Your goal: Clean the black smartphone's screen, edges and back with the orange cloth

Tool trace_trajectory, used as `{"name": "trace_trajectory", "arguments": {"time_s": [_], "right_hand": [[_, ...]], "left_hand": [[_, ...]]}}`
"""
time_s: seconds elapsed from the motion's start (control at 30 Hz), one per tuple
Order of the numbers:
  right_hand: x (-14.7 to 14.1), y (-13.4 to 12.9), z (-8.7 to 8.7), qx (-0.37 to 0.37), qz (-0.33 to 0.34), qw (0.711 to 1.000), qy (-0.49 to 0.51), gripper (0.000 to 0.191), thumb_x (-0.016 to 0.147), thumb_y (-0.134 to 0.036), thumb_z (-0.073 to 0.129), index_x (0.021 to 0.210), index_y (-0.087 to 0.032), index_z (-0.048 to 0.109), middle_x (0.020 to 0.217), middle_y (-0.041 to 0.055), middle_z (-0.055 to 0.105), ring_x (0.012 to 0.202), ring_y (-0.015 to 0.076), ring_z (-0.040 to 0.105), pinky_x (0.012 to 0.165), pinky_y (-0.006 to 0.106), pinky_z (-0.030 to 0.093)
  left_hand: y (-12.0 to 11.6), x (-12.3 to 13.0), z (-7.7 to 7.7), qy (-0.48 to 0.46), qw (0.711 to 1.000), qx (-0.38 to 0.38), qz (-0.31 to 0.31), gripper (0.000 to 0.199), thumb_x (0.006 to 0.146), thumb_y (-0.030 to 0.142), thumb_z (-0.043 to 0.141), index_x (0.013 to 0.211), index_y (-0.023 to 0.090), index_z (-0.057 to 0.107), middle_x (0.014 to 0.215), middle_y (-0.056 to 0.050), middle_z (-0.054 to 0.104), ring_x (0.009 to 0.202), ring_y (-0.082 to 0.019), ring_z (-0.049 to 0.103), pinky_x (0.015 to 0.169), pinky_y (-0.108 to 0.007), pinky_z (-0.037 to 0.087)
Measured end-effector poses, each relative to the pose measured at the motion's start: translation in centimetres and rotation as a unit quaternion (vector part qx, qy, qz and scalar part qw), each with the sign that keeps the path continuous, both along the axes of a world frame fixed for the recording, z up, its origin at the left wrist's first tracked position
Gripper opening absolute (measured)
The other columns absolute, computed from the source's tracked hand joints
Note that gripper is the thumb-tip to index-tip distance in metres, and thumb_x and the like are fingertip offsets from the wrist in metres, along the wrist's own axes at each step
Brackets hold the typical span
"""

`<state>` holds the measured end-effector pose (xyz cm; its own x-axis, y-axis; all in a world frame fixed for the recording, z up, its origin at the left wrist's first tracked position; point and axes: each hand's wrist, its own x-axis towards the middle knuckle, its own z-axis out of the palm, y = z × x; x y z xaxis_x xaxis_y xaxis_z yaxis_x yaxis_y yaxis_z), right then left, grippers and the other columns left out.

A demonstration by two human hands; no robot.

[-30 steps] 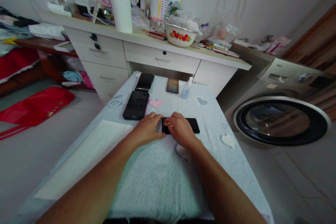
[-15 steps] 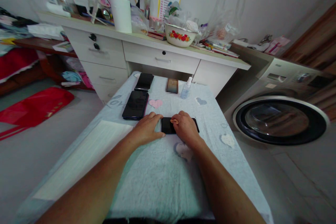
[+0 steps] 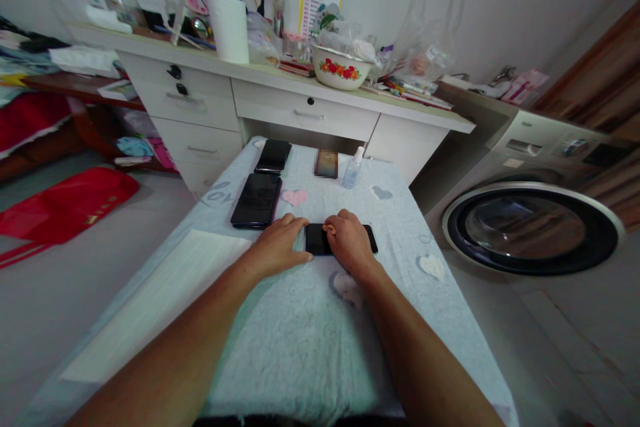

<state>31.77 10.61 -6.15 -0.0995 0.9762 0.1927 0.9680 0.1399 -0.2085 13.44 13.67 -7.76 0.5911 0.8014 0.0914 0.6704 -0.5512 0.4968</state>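
Around the middle of the cloth-covered bench (image 3: 300, 347), a black smartphone (image 3: 316, 240) lies flat with its dark screen up, its long sides running left to right. The left hand (image 3: 277, 243) is at its left end, fingers and thumb spread well apart, with the tips at that end of the smartphone; whether they press on it cannot be told. The right hand (image 3: 353, 240) is over the screen, its fingers closed on a small orange cloth (image 3: 329, 229), which sits between the fingertips and the glass. The hand covers much of the smartphone's right half, leaving the right end in view.

Beyond the left hand, toward the bench's far left corner, a larger dark-screened device (image 3: 257, 200) lies flat, and just past it is another black device (image 3: 273, 155), close to the corner. Near the far edge, a clear spray bottle (image 3: 353, 170) with a white top stands right of a small pixelated item (image 3: 327, 163), whose details are hidden. A pale rectangular sheet (image 3: 155, 307) lies along the left edge, partly behind the left forearm. Past the far edge stands a white drawer unit (image 3: 305, 107) carrying a flowered bowl (image 3: 340, 70) and a white paper roll (image 3: 229, 30).
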Motion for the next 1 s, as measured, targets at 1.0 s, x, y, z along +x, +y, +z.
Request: {"name": "trace_trajectory", "arguments": {"time_s": [1.0], "right_hand": [[0.8, -0.7, 0.3, -0.029, -0.052, 0.998, -0.023, 0.02, 0.089, -0.021, 0.048, 0.097, -0.02, 0.067, 0.096, 0.0073, 0.06, 0.089, 0.0179, 0.053, 0.075, 0.027, 0.037]], "left_hand": [[0.0, -0.1, -0.3, 0.009, 1.0, 0.004, 0.001, 0.061, 0.069, 0.041, 0.065, 0.123, 0.019, 0.049, 0.112, -0.009, 0.053, 0.105, -0.026, 0.055, 0.091, -0.034, 0.042]]}}
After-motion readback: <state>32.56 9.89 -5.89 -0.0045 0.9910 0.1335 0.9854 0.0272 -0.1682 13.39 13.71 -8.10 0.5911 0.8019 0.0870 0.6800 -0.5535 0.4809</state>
